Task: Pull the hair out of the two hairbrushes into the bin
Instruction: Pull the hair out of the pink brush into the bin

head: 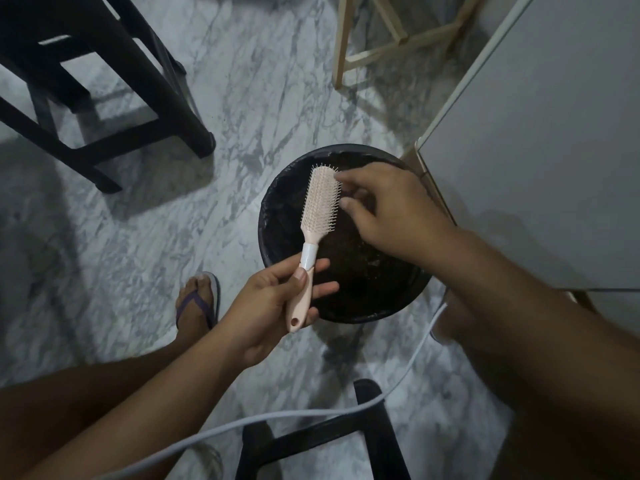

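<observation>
The left hand (273,306) is closed round the handle of a pale pink plastic paddle hairbrush (317,202). The thumb lies along the front just under the white collar and the fingers are wrapped behind. The low grip leaves the whole bristle face free and turned up toward the other hand. It holds the brush tilted, with the head out over the open mouth of the round black bin (277,237), so that anything teased loose should drop inside rather than onto the floor.

The right hand (391,209) comes in from the bin's far side with its fingers curled. The fingertips (343,175) are at the right edge of the bristles near the head's top. Forefinger and thumb look set to pick at that edge, but I cannot tell whether they are nipped on hair, as no strand shows plainly. The bristles look largely bare from here, so this brush is probably close to done. A second brush is not in view.

The bin stands on the grey-veined marble floor (225,98), just beside a white cabinet (536,150). A foot in a flip-flop (199,299) is planted near its left side, and a pale cable (277,417) trails across the floor below the arms.
</observation>
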`<action>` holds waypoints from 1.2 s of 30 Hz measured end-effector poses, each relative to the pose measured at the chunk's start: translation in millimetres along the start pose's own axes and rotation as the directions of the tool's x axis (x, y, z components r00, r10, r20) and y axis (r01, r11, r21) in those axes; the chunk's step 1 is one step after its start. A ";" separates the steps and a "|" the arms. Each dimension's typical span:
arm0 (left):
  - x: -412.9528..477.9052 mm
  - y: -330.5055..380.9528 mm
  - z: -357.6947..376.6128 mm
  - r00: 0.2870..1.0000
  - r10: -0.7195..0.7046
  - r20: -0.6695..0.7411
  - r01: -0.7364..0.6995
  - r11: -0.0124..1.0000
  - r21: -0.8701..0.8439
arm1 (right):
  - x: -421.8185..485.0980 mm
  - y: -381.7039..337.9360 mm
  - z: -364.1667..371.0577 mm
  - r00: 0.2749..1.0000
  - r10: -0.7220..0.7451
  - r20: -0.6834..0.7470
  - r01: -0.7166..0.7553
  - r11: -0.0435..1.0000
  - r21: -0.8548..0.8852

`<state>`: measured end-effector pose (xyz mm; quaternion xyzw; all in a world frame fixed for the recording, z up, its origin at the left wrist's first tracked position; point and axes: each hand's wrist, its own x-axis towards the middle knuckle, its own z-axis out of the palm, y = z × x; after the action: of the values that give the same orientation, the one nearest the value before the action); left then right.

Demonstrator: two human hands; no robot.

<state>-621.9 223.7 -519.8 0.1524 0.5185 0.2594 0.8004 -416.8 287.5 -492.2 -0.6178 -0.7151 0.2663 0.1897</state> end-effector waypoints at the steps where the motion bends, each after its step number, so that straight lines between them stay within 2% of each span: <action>1: -0.5 -0.3 1.2 1.000 0.000 0.007 0.000 1.000 0.004 | -0.6 0.5 5.4 1.000 0.012 0.023 -0.012 1.000 -0.018; 3: -1.1 -0.8 3.2 1.000 0.006 0.022 -0.007 1.000 0.017 | -0.4 -0.7 13.6 1.000 0.024 0.016 -0.023 0.998 -0.065; 6: -1.1 -1.3 2.5 0.998 0.056 0.028 -0.058 0.995 0.082 | 0.1 -3.1 19.6 0.997 -0.014 -0.080 0.001 0.989 -0.151; 11: -3.3 1.1 0.3 0.991 0.127 0.050 -0.133 0.979 0.156 | 3.3 -3.9 25.9 0.960 -0.111 -0.256 0.067 0.983 -0.174; 16: -4.0 0.0 1.5 0.992 0.110 0.059 -0.115 0.989 0.091 | 4.5 -3.3 35.3 0.941 -0.198 -0.275 0.133 0.962 -0.237; 19: -4.5 0.2 4.6 0.992 0.102 0.070 -0.102 0.995 -0.001 | 7.1 -0.9 38.2 0.943 -0.151 -0.295 0.121 0.986 -0.118; 22: -4.3 4.3 7.8 0.991 0.099 0.093 -0.094 0.994 -0.058 | 11.0 -2.2 32.0 0.947 -0.030 -0.319 0.084 0.984 0.156; 25: -3.7 7.5 6.9 0.992 0.091 0.088 -0.082 0.991 -0.102 | 16.8 -8.3 11.8 0.920 0.072 -0.385 0.066 0.941 0.333; 27: -3.1 7.9 4.0 0.993 0.094 0.066 -0.087 0.992 -0.095 | 21.2 -11.2 -8.0 0.875 0.087 -0.477 0.116 0.918 0.379; 30: -3.1 8.7 0.8 0.994 0.098 0.053 -0.094 0.992 -0.080 | 22.0 -7.7 -28.6 0.791 0.071 -0.607 0.178 0.923 0.340; 31: -3.3 8.8 0.3 0.993 0.100 0.054 -0.096 0.993 -0.074 | 21.1 -5.0 -28.9 0.800 0.046 -0.598 0.174 0.937 0.304; 33: -4.1 8.5 0.4 0.993 0.103 0.063 -0.099 0.993 -0.067 | 17.4 -2.5 -18.3 0.869 -0.053 -0.492 0.177 0.962 0.209; 36: -6.6 8.1 3.5 0.990 0.095 0.104 -0.092 0.995 -0.033 | 9.7 -2.6 12.1 0.948 -0.233 -0.217 0.240 0.971 0.006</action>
<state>-622.9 226.6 -509.2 0.1786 0.4640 0.2954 0.8158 -427.7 295.0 -500.7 -0.5496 -0.7549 0.1850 0.3063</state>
